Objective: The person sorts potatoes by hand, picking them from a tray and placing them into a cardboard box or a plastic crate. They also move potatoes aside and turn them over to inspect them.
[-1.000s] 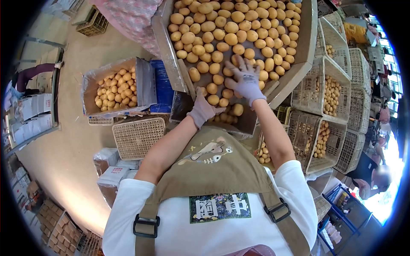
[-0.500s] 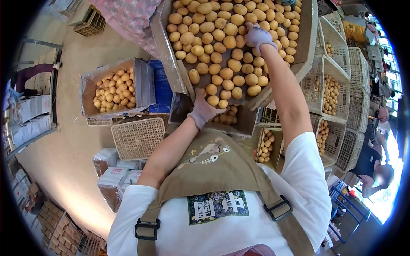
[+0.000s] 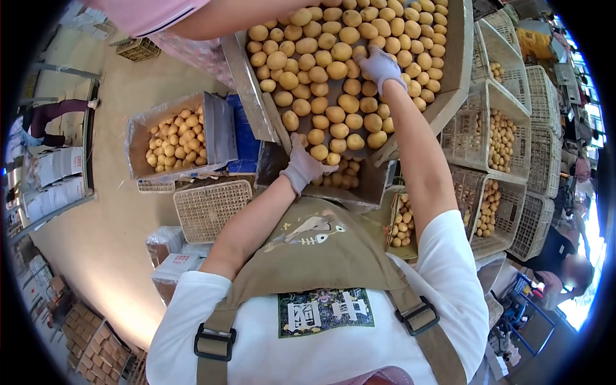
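Note:
Round yellow-tan fruits, whose exact kind I cannot make out, lie spread over a large sloping tray (image 3: 449, 96). My right hand (image 3: 383, 67), in a pale glove, reaches among them with its fingers on the fruits. My left hand (image 3: 303, 170), also gloved, is spread at the tray's near opening, fingers up by the edge and thumb stretched to the right. Just beyond its thumb sits a fruit (image 3: 333, 159). Below the opening, a box (image 3: 369, 183) holds more of these fruits, partly hidden by my left hand and apron.
A lined box of fruits (image 3: 176, 141) stands at left beside a blue crate (image 3: 244, 138). Pale plastic crates (image 3: 465, 138) with fruits are stacked at right. Another person's arm (image 3: 237, 19) crosses the tray's far left corner. An upturned basket (image 3: 212, 208) lies lower left.
Another person's arm and pink sleeve have come in at the top left. My right hand has shifted slightly left and down over the fruits. My left hand stays nearly in place.

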Tool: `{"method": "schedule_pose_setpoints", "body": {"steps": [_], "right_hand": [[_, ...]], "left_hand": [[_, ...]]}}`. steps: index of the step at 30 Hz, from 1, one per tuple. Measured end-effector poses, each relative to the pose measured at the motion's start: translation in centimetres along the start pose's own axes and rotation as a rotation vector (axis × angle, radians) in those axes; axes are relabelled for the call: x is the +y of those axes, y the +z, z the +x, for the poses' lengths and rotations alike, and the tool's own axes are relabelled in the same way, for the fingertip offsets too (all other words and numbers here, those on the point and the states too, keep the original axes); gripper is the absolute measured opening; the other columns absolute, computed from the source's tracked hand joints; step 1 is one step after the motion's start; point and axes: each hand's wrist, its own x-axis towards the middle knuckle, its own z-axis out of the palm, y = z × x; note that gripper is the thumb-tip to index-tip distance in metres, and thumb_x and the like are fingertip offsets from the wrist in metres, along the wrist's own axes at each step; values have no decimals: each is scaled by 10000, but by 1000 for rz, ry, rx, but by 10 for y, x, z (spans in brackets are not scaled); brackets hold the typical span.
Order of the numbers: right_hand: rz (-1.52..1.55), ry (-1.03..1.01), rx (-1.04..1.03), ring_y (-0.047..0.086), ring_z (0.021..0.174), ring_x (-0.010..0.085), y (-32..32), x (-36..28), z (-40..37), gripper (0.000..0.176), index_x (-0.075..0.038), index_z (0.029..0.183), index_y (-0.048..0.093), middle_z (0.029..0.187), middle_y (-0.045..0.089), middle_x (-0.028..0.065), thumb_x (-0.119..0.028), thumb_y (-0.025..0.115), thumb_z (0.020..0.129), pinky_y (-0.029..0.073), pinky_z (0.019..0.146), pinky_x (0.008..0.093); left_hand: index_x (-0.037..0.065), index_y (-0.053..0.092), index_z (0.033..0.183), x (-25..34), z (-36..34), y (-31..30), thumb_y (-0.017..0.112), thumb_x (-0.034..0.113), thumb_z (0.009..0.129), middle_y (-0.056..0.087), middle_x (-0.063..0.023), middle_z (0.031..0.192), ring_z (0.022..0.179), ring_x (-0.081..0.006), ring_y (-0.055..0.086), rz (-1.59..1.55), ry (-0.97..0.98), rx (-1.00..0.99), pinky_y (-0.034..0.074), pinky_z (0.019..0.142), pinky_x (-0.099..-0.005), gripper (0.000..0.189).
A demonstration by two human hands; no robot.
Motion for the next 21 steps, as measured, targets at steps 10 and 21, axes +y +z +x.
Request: {"method": "schedule_pose_setpoints", "body": {"steps": [10,21], "right_hand": [[680,-281,686,573,1152,207,18,76,-160,553,-8,1288,521,1278,566,131,-69,776,801,484,977,344],[497,37,298,675,946,305,63,99,-307,280,-42,1081,692,1016,700,159,-253,655,901,529,818,379]], "left_hand": [[231,215,1547,0,12,-25,252,757,922,211,-46,1623,1475,-386,210,-26,-11,-108,174,1070,-755,818],[155,213,1518,0,-4,-2,291,680,949,218,-96,1601,1466,-384,220,-6,-12,10,239,1038,-762,778]]}}
